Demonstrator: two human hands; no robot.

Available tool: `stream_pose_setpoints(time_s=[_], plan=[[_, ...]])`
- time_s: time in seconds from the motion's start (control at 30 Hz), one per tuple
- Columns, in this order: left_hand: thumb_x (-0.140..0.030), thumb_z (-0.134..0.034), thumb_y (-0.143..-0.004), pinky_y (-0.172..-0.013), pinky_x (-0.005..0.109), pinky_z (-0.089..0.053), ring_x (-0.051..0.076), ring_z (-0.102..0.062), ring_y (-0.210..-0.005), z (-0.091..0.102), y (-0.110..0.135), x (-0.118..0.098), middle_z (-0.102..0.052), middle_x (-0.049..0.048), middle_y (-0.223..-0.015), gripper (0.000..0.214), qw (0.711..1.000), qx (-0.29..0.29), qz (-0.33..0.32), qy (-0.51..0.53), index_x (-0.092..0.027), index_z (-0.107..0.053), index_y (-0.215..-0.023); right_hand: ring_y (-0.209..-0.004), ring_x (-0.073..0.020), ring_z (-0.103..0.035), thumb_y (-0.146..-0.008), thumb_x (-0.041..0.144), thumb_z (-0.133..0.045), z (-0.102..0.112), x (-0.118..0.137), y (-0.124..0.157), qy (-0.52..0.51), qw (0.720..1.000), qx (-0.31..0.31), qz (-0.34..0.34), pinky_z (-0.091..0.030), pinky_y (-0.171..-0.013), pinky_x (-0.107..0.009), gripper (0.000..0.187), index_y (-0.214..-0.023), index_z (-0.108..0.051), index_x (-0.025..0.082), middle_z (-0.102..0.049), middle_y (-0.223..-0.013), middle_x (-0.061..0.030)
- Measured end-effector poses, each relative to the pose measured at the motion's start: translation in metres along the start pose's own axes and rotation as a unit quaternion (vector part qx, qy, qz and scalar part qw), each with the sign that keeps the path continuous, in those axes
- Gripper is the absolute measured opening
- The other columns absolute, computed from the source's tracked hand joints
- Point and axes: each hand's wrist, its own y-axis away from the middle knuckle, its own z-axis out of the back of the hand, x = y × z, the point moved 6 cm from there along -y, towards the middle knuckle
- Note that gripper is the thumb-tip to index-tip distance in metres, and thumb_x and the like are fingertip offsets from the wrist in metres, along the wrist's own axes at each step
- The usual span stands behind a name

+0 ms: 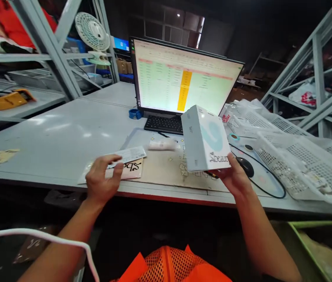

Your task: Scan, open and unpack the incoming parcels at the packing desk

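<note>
My right hand grips a white box with a pale blue mark and dark lettering from below, holding it tilted above the table's front edge. My left hand is closed in a pinch on a long paper slip, lifting it just over a flat pink packet with dark lettering. A brown cardboard sheet lies on the table between both hands. A small white blurred item rests behind it.
A lit monitor and keyboard stand behind the hands. Right of the box are a black mouse with cable and white mesh baskets. A blue tape roll, a fan and metal shelving are at left.
</note>
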Motion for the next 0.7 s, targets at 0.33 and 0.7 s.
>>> stream_pose_setpoints(time_s=[0.33,0.7], plan=[[-0.074,-0.093,-0.067,-0.111,0.054,-0.061,0.040,-0.060,-0.146,-0.137,0.071,-0.113,-0.067,0.0152,-0.150,0.099,0.747,0.164,0.299,0.570,-0.026,-0.061,-0.147,-0.165,-0.0400,-0.033,-0.100,0.025,-0.067,-0.105,-0.001,0.094,0.401,0.798,0.088,0.440,-0.044,-0.127,-0.067,0.084,-0.175,-0.031,0.037,-0.050,-0.166,-0.0130],[-0.070,-0.088,-0.078,-0.096,0.047,-0.069,0.039,-0.067,-0.132,-0.112,0.049,-0.067,-0.075,0.0151,-0.128,0.079,0.812,0.075,0.332,0.475,-0.016,-0.067,-0.131,-0.127,-0.0286,-0.070,-0.102,0.038,-0.073,-0.043,0.014,0.037,0.155,0.948,0.004,0.278,-0.064,-0.106,-0.049,0.045,-0.146,-0.065,0.031,-0.069,-0.143,-0.0108]])
